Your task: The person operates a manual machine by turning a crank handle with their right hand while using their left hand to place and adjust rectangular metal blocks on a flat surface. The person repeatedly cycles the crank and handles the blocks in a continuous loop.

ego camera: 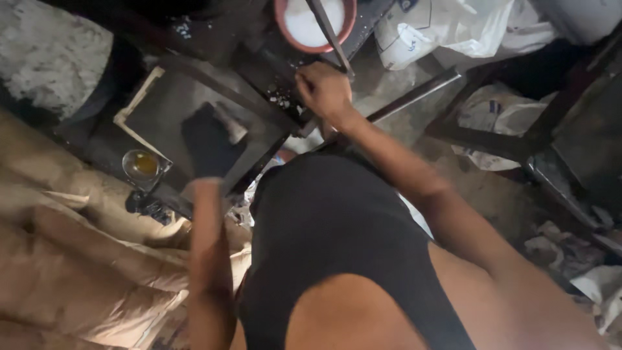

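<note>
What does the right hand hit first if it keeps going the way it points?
Probably the red bowl of white powder: the right hand points up the picture along the thin metal rod it seems to grip, which crosses that bowl. Depth is unclear.

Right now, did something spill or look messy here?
Yes. Small white bits lie scattered on the dark metal frame beside the right hand, just below the red bowl of white powder.
</note>
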